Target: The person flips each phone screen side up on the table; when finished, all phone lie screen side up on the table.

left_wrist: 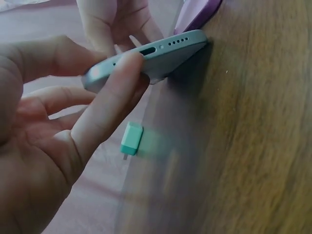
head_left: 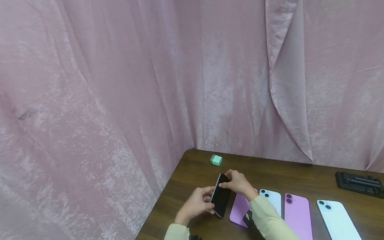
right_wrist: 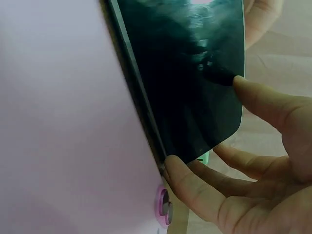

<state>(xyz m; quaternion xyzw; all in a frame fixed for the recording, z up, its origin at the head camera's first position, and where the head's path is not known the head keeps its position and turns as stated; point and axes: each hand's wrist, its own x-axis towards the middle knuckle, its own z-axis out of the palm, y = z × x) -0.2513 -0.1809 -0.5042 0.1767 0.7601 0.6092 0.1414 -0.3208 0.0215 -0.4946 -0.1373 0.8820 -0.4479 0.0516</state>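
Both hands hold a smartphone [head_left: 220, 200] with a dark screen facing up, its left long side tilted up off the wooden table. My left hand [head_left: 196, 204] grips it near the lower left corner. The left wrist view shows the phone's pale bottom edge [left_wrist: 178, 43] with a charging port and speaker holes, one finger across it. My right hand [head_left: 240, 183] pinches the top end; in the right wrist view, fingertips [right_wrist: 175, 165] lie at the top corner and the thumb presses the screen side. Just right of the phone lies a purple phone [head_left: 239, 209], partly covered by my right forearm.
Farther right lie a light blue phone [head_left: 273, 199], another purple phone [head_left: 298, 218] and a white phone [head_left: 343, 228], all camera side up. A mint green charger plug [head_left: 216, 160] sits near the table's back left corner. At the back right is a black folded stand-like object [head_left: 360, 184]. Pink curtains [head_left: 181, 79] hang behind.
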